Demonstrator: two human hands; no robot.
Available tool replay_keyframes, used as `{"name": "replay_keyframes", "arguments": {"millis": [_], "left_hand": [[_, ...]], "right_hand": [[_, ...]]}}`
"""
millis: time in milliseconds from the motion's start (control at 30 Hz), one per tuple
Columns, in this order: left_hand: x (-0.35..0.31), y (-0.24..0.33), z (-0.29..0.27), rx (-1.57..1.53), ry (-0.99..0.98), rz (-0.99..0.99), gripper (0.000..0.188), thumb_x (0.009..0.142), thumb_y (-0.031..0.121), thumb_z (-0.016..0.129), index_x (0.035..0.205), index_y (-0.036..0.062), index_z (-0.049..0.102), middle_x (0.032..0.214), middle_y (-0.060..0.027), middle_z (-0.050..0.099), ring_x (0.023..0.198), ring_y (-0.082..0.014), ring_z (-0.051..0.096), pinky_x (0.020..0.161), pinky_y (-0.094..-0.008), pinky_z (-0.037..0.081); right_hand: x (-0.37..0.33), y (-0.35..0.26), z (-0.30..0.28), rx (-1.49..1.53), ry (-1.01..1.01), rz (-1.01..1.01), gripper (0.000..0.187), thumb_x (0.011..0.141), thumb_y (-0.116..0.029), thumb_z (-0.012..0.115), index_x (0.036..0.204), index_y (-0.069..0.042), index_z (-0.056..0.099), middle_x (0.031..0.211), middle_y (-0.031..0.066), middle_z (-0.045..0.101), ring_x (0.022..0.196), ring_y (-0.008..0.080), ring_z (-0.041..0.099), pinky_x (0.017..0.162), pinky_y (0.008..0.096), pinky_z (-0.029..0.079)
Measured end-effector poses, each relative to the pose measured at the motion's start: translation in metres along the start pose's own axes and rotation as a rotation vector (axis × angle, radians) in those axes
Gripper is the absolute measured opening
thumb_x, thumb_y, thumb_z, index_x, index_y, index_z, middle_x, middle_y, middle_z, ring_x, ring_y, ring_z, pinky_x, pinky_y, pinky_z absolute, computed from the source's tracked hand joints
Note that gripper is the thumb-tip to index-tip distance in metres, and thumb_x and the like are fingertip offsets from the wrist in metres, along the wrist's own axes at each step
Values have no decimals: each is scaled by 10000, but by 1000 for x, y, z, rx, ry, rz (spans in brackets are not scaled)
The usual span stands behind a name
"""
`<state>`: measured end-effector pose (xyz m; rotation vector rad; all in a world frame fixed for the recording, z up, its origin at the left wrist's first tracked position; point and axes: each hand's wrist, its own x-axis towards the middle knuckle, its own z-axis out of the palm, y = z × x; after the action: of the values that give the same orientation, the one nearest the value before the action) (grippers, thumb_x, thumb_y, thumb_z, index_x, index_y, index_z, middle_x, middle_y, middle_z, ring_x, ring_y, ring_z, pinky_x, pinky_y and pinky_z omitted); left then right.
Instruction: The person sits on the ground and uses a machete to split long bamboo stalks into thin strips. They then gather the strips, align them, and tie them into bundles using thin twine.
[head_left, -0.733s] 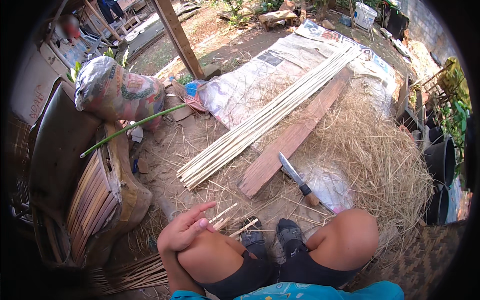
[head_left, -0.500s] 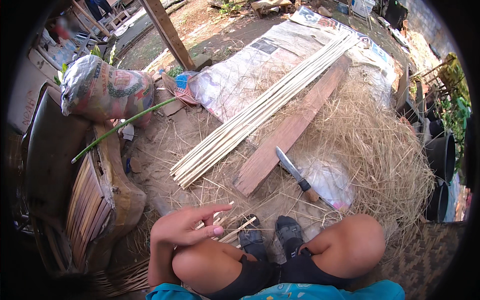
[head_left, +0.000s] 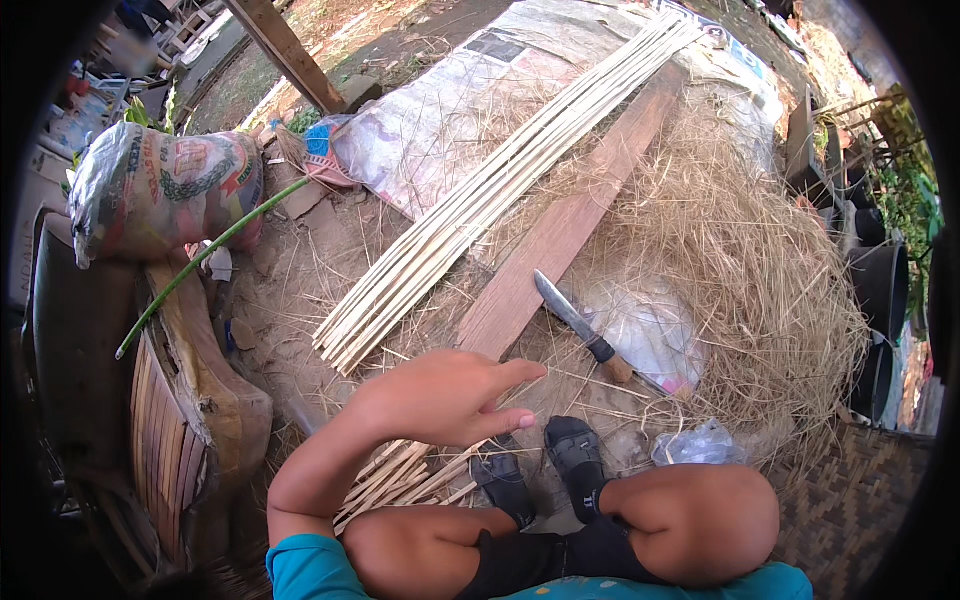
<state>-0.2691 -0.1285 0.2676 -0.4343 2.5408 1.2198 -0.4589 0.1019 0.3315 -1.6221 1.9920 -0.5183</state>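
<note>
My left hand (head_left: 450, 396) reaches in over my knee, above the foot of a brown wooden plank (head_left: 575, 220). Its index finger and thumb stretch out apart with nothing between them, while the other fingers are mostly hidden. Below the wrist lies a heap of short split bamboo strips (head_left: 395, 480) beside my left foot. A knife (head_left: 575, 318) with a dark blade and wooden handle rests with its tip on the plank's edge. Along the plank's left side runs a bundle of long, pale bamboo strips (head_left: 500, 190). My right hand is out of view.
Dry straw-like shavings (head_left: 760, 290) pile up on the right. At left stand a stuffed sack (head_left: 170, 190), a green stalk (head_left: 215, 245) and a worn chair frame (head_left: 235, 400). A clear plastic bag (head_left: 700, 445) lies by my right knee, near a woven mat (head_left: 850, 500).
My left hand has moved right and forward, away from my left knee toward the plank. The view has shifted a little, and the clear plastic bag now shows by the right knee.
</note>
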Motion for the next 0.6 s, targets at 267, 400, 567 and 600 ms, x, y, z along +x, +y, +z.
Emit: {"name": "replay_keyframes", "arguments": {"millis": [267,400,567,600], "left_hand": [[-63,8,23,12,216,-200,561,993,444,589,1409,74,520,781,-166,675,764,-354,665,730,-452,528],[-125,7,49,-260,532,-349,523,1021,366,596,1430,53,506,797,-62,648,733,-179,620,706,-331,509],[-211,-12,173,-992,876,-418,450,1058,274,561,1441,45,500,888,30,616,815,-46,574,710,-231,480],[-223,-9,195,-1137,916,-476,444,1058,269,562,1439,48,502,888,29,620,815,-45,575,709,-226,479]], "right_hand": [[-30,-7,3,15,-103,-8,123,738,-249,787,813,-152,790,706,58,700,626,227,667,548,372,499],[-50,-2,9,46,-162,53,124,742,-239,807,807,-134,795,701,50,707,619,191,669,545,340,496],[-70,-1,28,57,-266,257,129,747,-226,832,800,-113,801,695,40,715,610,147,670,543,300,493],[-74,1,31,59,-276,311,131,748,-224,837,798,-108,802,694,38,717,608,138,671,542,292,492]]}}
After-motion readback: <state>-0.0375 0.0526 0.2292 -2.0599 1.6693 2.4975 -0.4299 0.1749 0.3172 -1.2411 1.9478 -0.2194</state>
